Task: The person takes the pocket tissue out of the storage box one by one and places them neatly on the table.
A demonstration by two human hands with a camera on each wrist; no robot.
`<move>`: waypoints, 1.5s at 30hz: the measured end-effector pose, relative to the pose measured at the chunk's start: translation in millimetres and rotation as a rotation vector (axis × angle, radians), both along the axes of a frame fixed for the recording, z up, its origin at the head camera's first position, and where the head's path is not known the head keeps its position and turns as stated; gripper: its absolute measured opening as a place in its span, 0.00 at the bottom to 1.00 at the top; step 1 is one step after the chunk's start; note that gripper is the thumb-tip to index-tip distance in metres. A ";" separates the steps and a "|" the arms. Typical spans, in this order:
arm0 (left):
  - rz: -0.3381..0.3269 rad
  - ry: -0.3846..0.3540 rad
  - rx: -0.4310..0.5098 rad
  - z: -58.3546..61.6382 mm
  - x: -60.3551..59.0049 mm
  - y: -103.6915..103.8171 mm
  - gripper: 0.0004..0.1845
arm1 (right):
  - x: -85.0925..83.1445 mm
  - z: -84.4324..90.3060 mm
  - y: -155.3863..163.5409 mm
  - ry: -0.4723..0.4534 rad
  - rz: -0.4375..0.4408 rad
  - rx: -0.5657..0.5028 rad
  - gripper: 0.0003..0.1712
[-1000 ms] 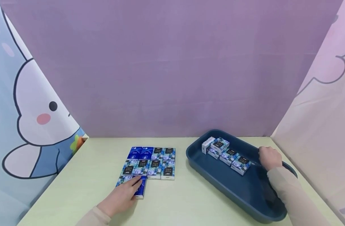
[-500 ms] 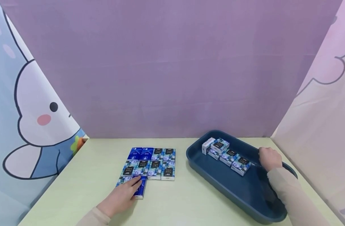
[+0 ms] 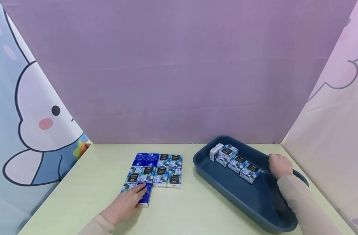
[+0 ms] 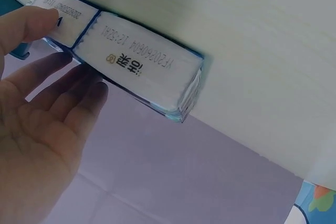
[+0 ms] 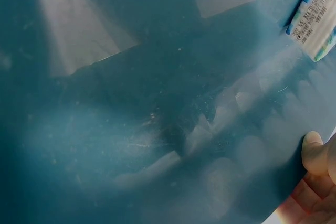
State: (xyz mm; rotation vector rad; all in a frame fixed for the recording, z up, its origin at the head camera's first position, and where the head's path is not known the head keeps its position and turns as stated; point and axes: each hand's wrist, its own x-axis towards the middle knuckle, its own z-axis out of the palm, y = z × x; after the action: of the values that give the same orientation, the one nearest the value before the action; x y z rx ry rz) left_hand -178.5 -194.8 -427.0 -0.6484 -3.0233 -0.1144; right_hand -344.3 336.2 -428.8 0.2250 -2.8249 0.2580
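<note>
In the head view my left hand point(image 3: 126, 203) lies over two tissue packs at the near left of a block of packs. Its thumb is against the near end of a dark blue tissue pack point(image 3: 146, 197), with the index finger reaching across the top. The other fingers cover much of a floral pack beside it; the white end of that floral pack point(image 4: 144, 59) shows in the left wrist view. My right hand point(image 3: 280, 165) grips the far right rim of a dark blue tray point(image 3: 237, 199), thumb point(image 5: 313, 145) on the inner wall.
Behind the left hand, floral packs point(image 3: 160, 174) and two dark blue packs point(image 3: 152, 159) lie flat in touching rows. Inside the tray, several floral packs point(image 3: 249, 172) line the far side, one resting on others. A purple cloth point(image 3: 179, 81) stands behind the pale table point(image 3: 179, 215).
</note>
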 end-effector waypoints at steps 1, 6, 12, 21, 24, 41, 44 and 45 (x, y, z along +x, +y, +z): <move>0.000 0.001 -0.004 0.1 0.1 0.0 0.26 | -0.1 -0.1 0.1 0.002 0.000 0.000 0.05; 0.003 0.000 -0.007 0.9 1.8 0.3 0.26 | -0.1 0.1 -0.3 -0.001 -0.002 0.004 0.05; 0.003 0.002 -0.014 2.0 1.0 0.4 0.26 | 0.1 0.1 -0.5 0.001 0.000 0.009 0.04; -0.038 -0.014 -0.113 18.2 -7.0 11.9 0.24 | 1.1 -2.1 0.3 -0.005 0.001 0.019 0.05; -0.090 0.031 -0.120 27.5 -12.3 22.1 0.23 | 1.1 -2.3 -0.1 -0.005 0.007 0.019 0.05; -0.471 0.100 -0.133 92.8 -71.5 190.0 0.22 | -0.4 1.5 0.0 0.002 0.005 0.028 0.06; -0.499 0.029 -0.166 92.5 -83.9 221.6 0.23 | 1.0 1.4 -0.6 -0.011 0.003 0.028 0.06; -0.506 0.005 -0.185 92.4 -88.1 231.9 0.22 | 1.5 1.7 -0.8 -0.016 0.002 0.027 0.06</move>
State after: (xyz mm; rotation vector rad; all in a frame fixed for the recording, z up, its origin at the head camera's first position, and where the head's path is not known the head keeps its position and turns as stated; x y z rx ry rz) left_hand -266.6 37.1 -334.7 -1.4115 -2.8091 0.1514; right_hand -342.8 335.4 -427.1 0.2333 -2.8459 0.2234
